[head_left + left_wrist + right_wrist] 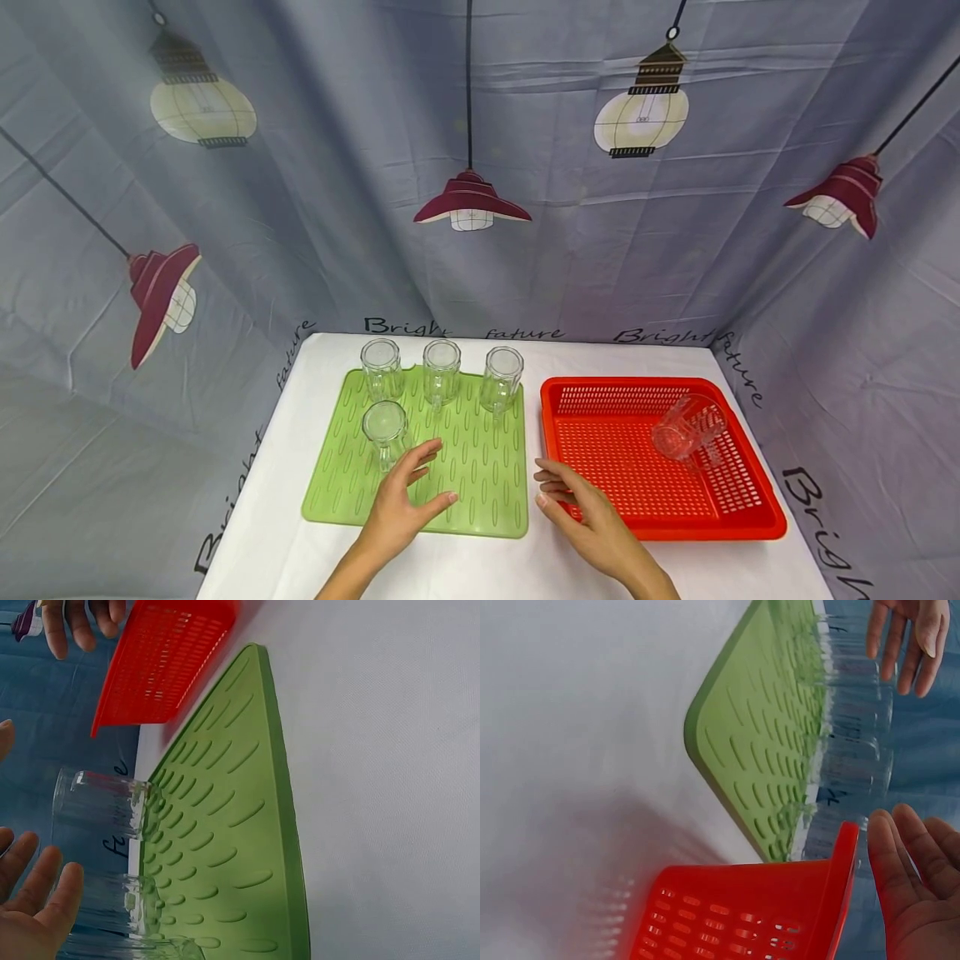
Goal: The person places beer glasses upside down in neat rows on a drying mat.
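My left hand (400,505) hovers over the front of a green draining mat (480,492), fingers apart and nothing in its grasp. Just beyond its fingertips stands a clear glass mug (386,425). Behind that one, a back row on the mat holds a left mug (382,371), a middle mug (441,373) and a right mug (501,382). My right hand (592,521), holding nothing, is at the near left corner of a red plastic basket (551,417). Inside the basket, toward its right side, another glass mug (678,433) lies tilted. In the left wrist view, the left fingers (60,896) look relaxed.
A white-covered table (277,500) carries the mat at left and the basket at right, a narrow white strip between them. Grey curtain (360,208) printed with lamps surrounds the back and sides. The basket's raised rim (844,862) stands close beside the right hand.
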`<state>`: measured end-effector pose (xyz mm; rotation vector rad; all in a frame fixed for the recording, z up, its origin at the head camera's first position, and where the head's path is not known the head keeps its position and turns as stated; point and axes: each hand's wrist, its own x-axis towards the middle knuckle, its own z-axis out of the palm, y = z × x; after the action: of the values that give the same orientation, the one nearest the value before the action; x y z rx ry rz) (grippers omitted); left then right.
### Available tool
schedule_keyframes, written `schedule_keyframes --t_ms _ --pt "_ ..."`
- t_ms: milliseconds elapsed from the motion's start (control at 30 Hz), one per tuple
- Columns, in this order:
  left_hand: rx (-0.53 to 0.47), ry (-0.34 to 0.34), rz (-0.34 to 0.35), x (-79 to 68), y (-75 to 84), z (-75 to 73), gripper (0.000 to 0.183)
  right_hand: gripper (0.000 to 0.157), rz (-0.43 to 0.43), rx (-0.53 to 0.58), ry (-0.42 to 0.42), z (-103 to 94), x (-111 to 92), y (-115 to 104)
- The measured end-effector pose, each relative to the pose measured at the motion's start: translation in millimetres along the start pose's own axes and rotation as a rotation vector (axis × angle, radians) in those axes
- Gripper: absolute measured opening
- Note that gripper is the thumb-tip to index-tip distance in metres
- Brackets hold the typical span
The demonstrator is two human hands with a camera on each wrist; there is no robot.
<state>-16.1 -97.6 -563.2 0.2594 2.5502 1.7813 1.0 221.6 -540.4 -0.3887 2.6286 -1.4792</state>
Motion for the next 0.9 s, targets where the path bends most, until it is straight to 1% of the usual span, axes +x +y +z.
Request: schedule_keyframes --t_ms 167,333,500,700,900 --pt "-0.019 -0.004 -0.024 -0.3 -1.8 0.5 0.08 0.042 -0.024 -0.015 0.006 -3.1 -1.0 3.0" --pt "-0.02 -0.001 -0.035 0.1 -2.5 0.9 0.079 0.042 -0.026 -0.034 0.027 -13.0 -0.8 5.7" --pt "-0.023 0.005 -0.032 0.5 -2.6 1.1 0.078 0.043 0.004 -0.058 0.051 -31.6 -1.0 9.2" --pt "-0.025 0.011 -0.04 1.3 -1.7 1.4 0.078 0.043 -0.026 -0.151 0.142 -56.6 -2.5 21.4" --pt "-0.03 0.013 -0.038 2.0 -2.9 1.9 0.078 0.044 -0.026 -0.22 0.218 -81.3 0.3 34.3"
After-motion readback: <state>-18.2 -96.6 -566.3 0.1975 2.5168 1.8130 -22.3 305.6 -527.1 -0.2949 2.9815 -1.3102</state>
